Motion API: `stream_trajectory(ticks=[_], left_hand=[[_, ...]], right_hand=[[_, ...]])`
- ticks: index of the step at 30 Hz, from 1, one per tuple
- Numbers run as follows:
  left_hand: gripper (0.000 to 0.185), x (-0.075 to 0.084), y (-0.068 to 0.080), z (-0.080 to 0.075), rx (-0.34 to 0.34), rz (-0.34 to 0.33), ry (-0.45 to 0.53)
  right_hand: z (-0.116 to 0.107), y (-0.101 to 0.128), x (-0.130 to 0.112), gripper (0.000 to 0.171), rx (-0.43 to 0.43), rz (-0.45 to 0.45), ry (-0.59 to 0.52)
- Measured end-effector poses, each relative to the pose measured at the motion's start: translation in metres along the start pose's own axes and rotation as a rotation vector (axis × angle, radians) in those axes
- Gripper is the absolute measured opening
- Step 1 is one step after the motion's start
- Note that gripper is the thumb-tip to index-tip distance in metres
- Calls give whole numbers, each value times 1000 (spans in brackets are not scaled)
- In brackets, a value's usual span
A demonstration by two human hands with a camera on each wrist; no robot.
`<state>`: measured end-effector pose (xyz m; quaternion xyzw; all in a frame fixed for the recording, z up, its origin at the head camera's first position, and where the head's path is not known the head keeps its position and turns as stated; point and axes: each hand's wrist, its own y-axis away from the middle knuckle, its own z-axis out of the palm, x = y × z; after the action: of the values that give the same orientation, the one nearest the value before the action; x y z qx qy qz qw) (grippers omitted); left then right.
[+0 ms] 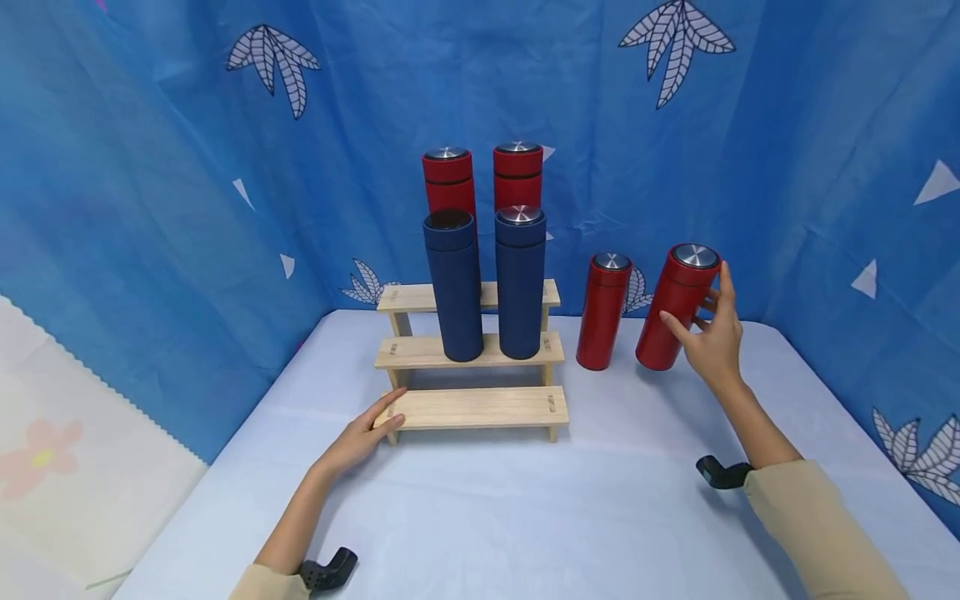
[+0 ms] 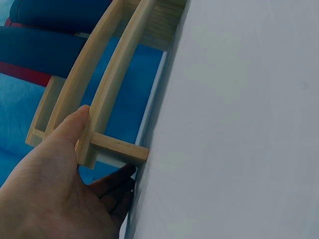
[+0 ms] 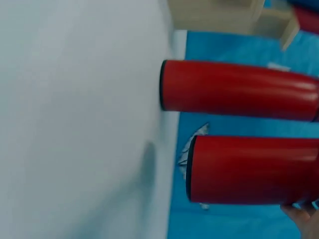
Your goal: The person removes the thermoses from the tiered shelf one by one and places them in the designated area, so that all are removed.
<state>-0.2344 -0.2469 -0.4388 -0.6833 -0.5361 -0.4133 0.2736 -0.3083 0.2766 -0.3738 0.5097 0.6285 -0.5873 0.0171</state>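
My right hand (image 1: 716, 346) grips a red thermos flask (image 1: 675, 304) with a silver lid, thumb on its front and fingers round its right side. In the right wrist view this flask (image 3: 249, 170) hangs a little above the table, slightly tilted. Just left of it a second red flask (image 1: 602, 317) stands upright on the table. My left hand (image 1: 363, 432) holds the left end of a three-tier wooden rack (image 1: 472, 408) at its lowest step. In the left wrist view the thumb (image 2: 75, 122) lies against the step, with the other fingers beside the leg.
Two blue flasks, one black-lidded (image 1: 453, 287) and one silver-lidded (image 1: 520, 287), stand on the rack's middle step. Behind them, two red flasks (image 1: 447, 179) stand on the top step. A pale cloth (image 1: 480, 517) covers the table; blue curtains (image 1: 465, 75) hang behind and beside it.
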Motion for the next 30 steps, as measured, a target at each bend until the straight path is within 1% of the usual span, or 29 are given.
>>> stream_trajectory(ticks=[2,6,8,11,15,18,22,25,27,30], left_hand=[[58,7,5,0,-7,4,-4],[57,7,7,1,-5,3,-4],[57,7,7,1,-6,-1,-7],[57,8,7,1,-7,-2,-15],[58,7,5,1,8,6,-28],[59,-3,-1,2,17,7,-18],[60,-22,-10,3,21,2,-10],[62,-29,-13,2,26,-2,-16],[63,-30,-14,2,30,-2,-18],[64,-31,-15,2,28,1,-23]], right_hand=[[6,-2,12,99,7,55,-7],[18,0,31,97,-1,141,19],[20,3,36,97,-1,164,28],[20,6,40,99,3,174,37],[19,3,40,99,-12,147,41],[19,1,40,100,-40,150,52],[18,1,39,102,-84,169,67],[16,1,36,103,-106,171,79],[16,3,30,101,-100,186,91],[15,6,14,94,-27,218,127]])
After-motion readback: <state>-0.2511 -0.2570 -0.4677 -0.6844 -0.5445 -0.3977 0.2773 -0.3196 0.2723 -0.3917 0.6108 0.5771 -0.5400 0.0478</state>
